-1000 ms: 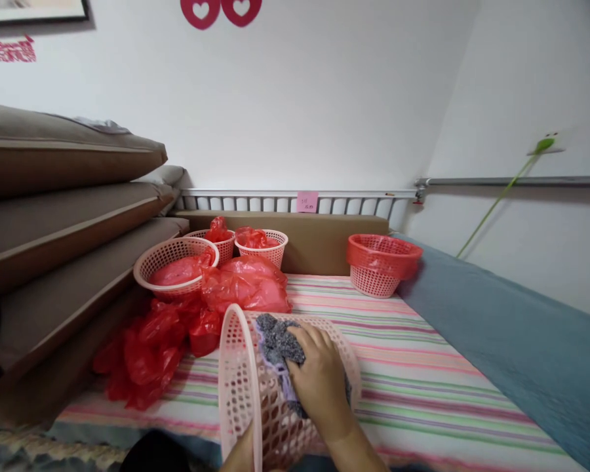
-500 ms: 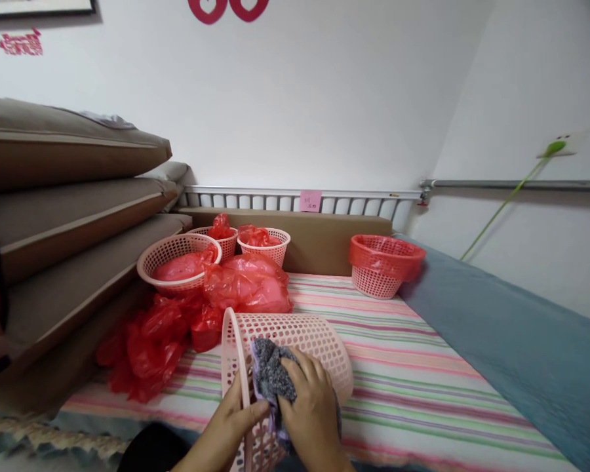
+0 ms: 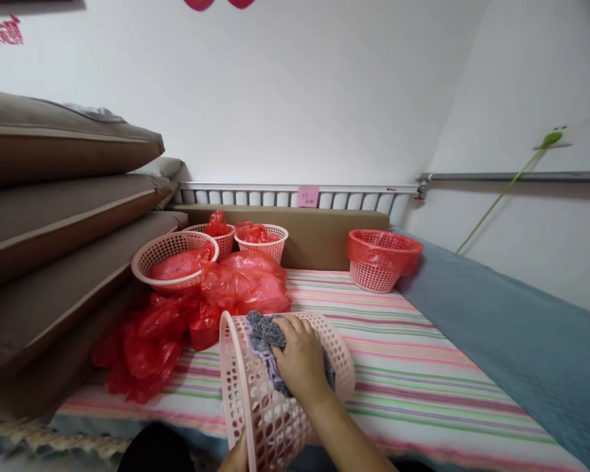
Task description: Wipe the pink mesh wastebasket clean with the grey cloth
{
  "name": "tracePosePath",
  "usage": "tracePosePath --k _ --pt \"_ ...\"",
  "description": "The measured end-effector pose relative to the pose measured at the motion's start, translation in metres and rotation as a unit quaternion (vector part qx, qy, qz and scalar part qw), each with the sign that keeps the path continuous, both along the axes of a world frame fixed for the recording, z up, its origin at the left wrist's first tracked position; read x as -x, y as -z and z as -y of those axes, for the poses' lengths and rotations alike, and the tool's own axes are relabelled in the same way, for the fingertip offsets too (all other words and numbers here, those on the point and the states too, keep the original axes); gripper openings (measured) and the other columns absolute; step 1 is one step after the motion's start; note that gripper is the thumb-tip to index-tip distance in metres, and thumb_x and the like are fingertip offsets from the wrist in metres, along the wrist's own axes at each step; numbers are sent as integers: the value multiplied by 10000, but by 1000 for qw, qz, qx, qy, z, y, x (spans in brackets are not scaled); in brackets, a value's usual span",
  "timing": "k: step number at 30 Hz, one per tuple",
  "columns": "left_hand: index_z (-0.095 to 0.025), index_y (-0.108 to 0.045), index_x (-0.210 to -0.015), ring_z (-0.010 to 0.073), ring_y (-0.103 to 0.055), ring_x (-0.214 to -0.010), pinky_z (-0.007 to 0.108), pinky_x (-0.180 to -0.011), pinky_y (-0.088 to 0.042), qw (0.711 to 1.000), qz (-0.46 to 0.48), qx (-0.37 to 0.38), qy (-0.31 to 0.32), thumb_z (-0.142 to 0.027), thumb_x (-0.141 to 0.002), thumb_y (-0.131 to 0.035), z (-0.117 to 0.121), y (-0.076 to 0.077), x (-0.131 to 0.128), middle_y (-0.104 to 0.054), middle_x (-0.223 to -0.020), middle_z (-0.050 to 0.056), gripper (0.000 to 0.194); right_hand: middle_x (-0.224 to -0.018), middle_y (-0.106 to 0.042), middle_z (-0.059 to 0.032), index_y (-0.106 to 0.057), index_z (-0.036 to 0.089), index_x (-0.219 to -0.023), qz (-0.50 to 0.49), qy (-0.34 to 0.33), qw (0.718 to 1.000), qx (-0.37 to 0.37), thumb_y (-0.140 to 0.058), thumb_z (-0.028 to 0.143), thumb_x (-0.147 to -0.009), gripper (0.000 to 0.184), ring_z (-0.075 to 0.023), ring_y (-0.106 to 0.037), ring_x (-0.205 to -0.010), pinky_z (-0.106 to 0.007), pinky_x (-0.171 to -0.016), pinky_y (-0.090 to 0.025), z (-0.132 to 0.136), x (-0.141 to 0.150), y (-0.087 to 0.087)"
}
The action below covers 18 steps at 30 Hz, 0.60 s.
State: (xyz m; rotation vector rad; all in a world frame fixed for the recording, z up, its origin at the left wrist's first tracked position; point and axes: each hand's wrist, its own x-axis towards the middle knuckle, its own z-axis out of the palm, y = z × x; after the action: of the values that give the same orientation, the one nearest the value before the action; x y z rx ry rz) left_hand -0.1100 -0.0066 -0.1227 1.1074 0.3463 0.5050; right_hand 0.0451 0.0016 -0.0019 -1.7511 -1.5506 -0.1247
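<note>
A pink perforated plastic basket point(image 3: 280, 419) lies on its side at the front of the striped bed sheet, its mouth facing left. My right hand point(image 3: 302, 357) presses a grey cloth with a lilac edge point(image 3: 265, 334) onto the basket's upper side, fingers closed over the cloth. Low in the view, my left hand point(image 3: 236, 455) grips the basket's rim; most of it is cut off by the frame or hidden behind the rim. Crumpled red plastic bags point(image 3: 147, 347) lie just left of the basket.
Behind stand three pink baskets point(image 3: 137, 269) with red bags in them, beside a bulging red bag point(image 3: 246, 282). A red-lined basket point(image 3: 373, 275) stands back right. Stacked cushions point(image 3: 69, 255) rise at left; a radiator point(image 3: 344, 200) runs behind a brown board point(image 3: 324, 239).
My right hand has slid the cloth up and away over the basket's side. My left hand has moved down along the rim. The view has shifted slightly.
</note>
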Motion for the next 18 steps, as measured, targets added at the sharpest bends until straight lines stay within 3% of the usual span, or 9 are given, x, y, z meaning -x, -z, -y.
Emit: tracePosePath --k 4,10,14,18 --pt "-291 -588 -1237 384 -391 -1332 551 -1093 -301 998 -22 42 -46 -593 -575 -786 4 -19 2 -627 -1260 96 754 -1155 -607 -30 -644 254 -1063 -5 -4 1000 3 -563 69 -696 419 -249 -484 -1084 -400 -948 -375 13 4 11" --pt "-220 -487 -1326 349 -450 -1290 478 -1103 -310 988 50 41 -138 -325 -618 -838 15 -59 0 -612 -1280 111 797 -1208 -596 -45 -650 233 -1061 31 -2 998 -54 -512 -10 -590 547 -257 -480 -1129 -437 -986 -369 48 2 41" --pt "-211 -471 -1332 356 -547 -1187 506 -1068 -344 987 57 60 -138 -281 -612 -815 13 -54 -4 -668 -1190 110 802 -1202 -599 -53 -647 226 -1059 45 -5 997 -63 -520 0 -573 550 -259 -496 -1113 -437 -969 -392 54 0 45" --pt "-198 -526 -1295 372 -480 -1258 526 -1121 -257 990 23 3 -140 -230 -639 -763 11 -38 3 -659 -1208 114 698 -1181 -607 -29 -654 249 -1056 15 -1 999 -29 -531 11 -622 510 -245 -491 -1110 -413 -980 -376 37 1 23"
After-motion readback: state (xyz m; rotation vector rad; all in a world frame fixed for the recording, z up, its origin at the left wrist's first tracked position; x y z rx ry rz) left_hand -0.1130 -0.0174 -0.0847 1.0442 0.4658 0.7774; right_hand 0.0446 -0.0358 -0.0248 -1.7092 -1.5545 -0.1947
